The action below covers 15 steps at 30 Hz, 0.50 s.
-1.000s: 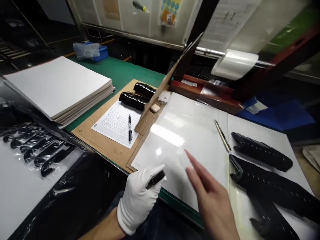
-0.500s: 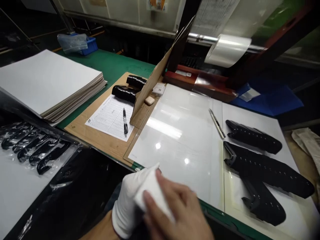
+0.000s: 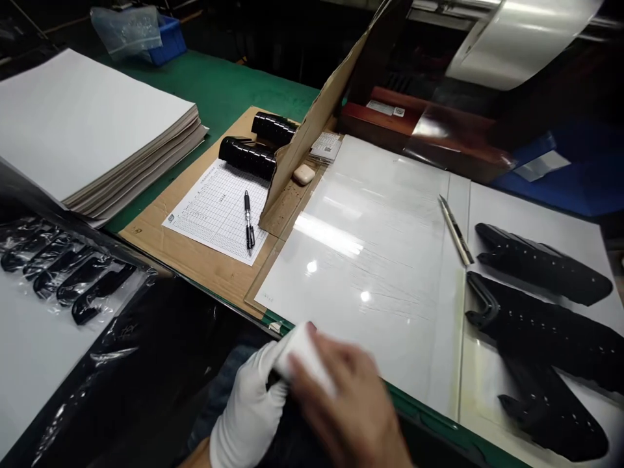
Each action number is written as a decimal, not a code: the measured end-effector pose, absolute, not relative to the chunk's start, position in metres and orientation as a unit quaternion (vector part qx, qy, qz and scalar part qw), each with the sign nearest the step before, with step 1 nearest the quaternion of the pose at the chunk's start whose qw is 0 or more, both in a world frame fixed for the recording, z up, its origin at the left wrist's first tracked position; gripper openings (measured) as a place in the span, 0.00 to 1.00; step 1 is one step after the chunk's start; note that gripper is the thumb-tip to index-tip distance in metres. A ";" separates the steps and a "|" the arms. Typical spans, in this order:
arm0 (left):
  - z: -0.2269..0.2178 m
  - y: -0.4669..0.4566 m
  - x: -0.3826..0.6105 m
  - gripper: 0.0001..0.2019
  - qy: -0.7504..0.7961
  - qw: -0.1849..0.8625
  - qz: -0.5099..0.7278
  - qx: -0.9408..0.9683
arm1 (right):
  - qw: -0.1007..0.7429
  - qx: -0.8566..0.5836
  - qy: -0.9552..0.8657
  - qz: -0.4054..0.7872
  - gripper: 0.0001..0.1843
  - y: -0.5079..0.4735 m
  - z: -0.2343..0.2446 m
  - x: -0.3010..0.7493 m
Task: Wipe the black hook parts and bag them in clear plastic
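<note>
My left hand [image 3: 248,409], in a white glove, is curled shut at the near table edge; what it grips is hidden. My bare right hand [image 3: 353,413] presses a white folded cloth [image 3: 305,354] against the gloved fingers and is smeared by motion. Just beyond both hands lies a glossy white sheet [image 3: 370,260]. On the right rest three long black perforated parts [image 3: 543,263] [image 3: 546,331] [image 3: 556,416], and a slim knife [image 3: 455,231] lies beside them.
A printed form [image 3: 214,214] with a pen [image 3: 248,221] lies on brown cardboard [image 3: 195,266]. Behind it are black stacked parts [image 3: 247,157] and a leaning cardboard divider [image 3: 312,136]. A stack of white boards [image 3: 82,123] and bagged black parts [image 3: 63,276] are at the left. A film roll [image 3: 521,39] hangs at the back.
A second ago my left hand showed a small black piece and my right hand was open above the sheet. My right hand has since come down with the white cloth over the gloved fingers.
</note>
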<state>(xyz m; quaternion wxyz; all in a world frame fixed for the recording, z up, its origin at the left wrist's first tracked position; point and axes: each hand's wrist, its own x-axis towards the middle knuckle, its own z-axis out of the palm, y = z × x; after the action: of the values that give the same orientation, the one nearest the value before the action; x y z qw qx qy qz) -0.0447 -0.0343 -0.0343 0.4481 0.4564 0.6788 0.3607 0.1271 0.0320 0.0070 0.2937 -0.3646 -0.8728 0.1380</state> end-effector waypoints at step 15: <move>-0.038 -0.027 -0.046 0.20 0.627 0.425 0.401 0.515 | 0.275 -0.365 -0.877 0.150 0.22 0.052 0.010 0.129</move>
<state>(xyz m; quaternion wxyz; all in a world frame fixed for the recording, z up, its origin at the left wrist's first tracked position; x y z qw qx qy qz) -0.0457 -0.0270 -0.0384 0.4247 0.5148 0.6275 0.4011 0.1287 0.0516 0.0096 0.2752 -0.3647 -0.8767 0.1505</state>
